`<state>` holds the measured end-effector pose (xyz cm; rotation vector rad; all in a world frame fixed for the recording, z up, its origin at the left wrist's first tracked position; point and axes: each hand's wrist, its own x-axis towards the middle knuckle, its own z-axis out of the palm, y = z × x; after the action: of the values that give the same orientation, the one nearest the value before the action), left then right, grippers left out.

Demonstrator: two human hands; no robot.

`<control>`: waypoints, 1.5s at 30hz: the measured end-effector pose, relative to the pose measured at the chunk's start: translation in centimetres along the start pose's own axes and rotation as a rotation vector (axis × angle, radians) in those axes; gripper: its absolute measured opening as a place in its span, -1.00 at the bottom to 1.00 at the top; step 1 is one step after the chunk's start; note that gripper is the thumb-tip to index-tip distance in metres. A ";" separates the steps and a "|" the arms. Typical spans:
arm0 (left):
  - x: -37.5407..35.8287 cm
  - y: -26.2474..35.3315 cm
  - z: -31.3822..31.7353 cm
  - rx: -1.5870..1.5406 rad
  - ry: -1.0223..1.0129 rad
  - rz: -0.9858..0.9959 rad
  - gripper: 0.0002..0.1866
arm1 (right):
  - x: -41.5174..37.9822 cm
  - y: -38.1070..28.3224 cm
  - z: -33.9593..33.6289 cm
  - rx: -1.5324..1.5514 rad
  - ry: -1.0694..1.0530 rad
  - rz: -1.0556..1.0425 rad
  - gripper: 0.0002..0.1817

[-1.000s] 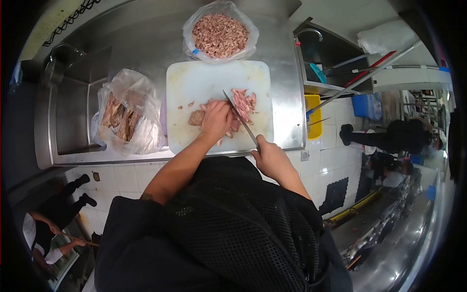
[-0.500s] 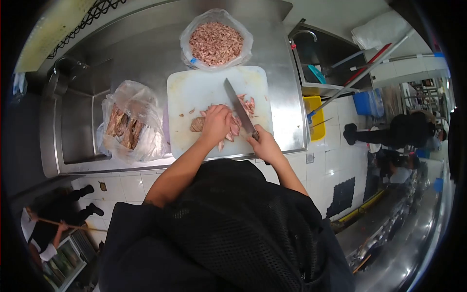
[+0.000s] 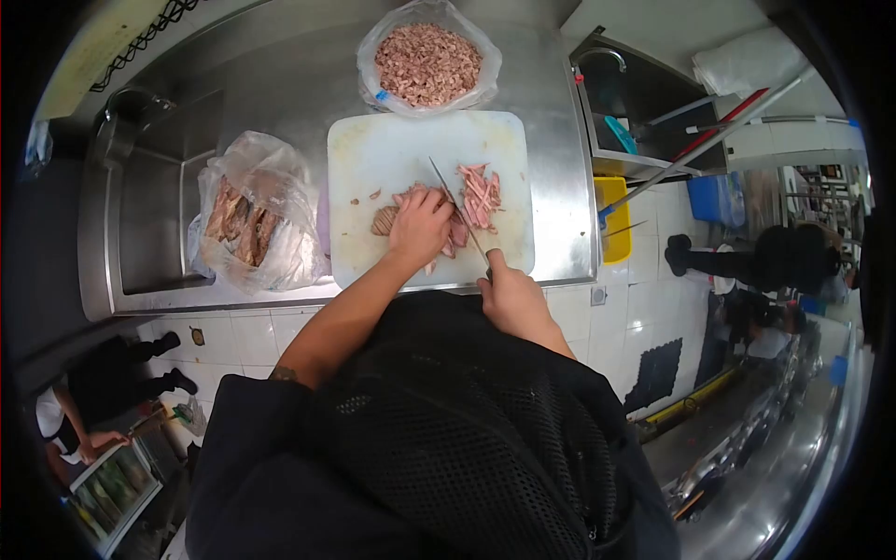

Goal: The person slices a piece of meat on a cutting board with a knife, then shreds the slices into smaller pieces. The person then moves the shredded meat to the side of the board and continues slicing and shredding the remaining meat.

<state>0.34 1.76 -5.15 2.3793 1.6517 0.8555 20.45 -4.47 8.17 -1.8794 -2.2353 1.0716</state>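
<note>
A white cutting board [image 3: 373, 149] lies on the steel counter. My left hand [image 3: 422, 226] presses on a piece of cooked meat [image 3: 384, 221] with its fingers bent together, covering much of it. Wrapped round the handle of a long kitchen knife [image 3: 448, 194] is my right hand [image 3: 513, 294]. The blade stands nearly edge-down beside my left fingertips, against the meat. To the right of the blade lies a pile of cut meat strips [image 3: 480, 198]. Pink pieces [image 3: 455, 238] show between the left hand and the knife. Small scraps lie on the board's left part.
Beyond the board stands a clear bag of chopped meat [image 3: 427, 65]. Larger browned meat pieces [image 3: 245, 224] fill a plastic bag at left, near a sink [image 3: 154, 233]. A second sink [image 3: 607, 103], a yellow bucket [image 3: 614, 233] and mop handles are at right. Other people stand at both sides.
The knife has turned from showing its flat side to nearly edge-on, closer to my left hand. The cut strips now lie in full view right of it. The person at lower left has moved.
</note>
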 end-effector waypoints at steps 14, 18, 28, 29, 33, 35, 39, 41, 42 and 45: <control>0.4 -0.6 0.5 -0.027 -0.024 0.029 -0.80 | 4.3 4.0 6.0 0.075 0.132 -0.004 -0.68; 0.4 -1.1 0.8 -0.127 0.026 0.031 -0.84 | 4.0 4.1 1.2 0.407 -0.058 0.123 -0.64; 0.6 -1.1 -0.8 -0.308 -0.011 -0.106 -0.82 | -0.5 0.5 1.8 0.082 0.133 0.021 -0.67; 0.6 -1.0 -0.7 -0.217 -0.005 -0.074 -0.80 | -0.9 0.1 1.9 0.081 0.128 0.018 -0.67; 0.5 -0.5 -0.8 -0.049 -0.060 -0.049 -0.77 | -2.6 -1.4 1.1 -0.006 0.013 0.056 -0.65; 0.5 -0.6 -0.5 -0.037 -0.076 -0.044 -0.76 | -2.5 -1.1 1.5 -0.075 -0.040 0.091 -0.64; 0.9 -0.7 -0.6 -0.020 -0.131 -0.057 -0.78 | 1.1 1.9 6.4 0.102 0.076 0.031 -0.63; 1.1 -0.8 -0.5 -0.044 -0.121 -0.060 -0.77 | 3.8 2.4 6.8 0.169 0.126 0.019 -0.62; 0.9 -1.0 -0.6 -0.074 -0.127 -0.056 -0.77 | 4.7 2.3 6.9 0.168 0.145 0.004 -0.61; 1.0 -1.5 -0.4 -0.088 -0.106 -0.018 -0.77 | 5.6 2.6 6.0 0.191 0.205 -0.041 -0.59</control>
<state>-0.89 3.20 -5.08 2.3050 1.5604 0.7686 18.51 -2.28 0.05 -1.7694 -1.9766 0.9970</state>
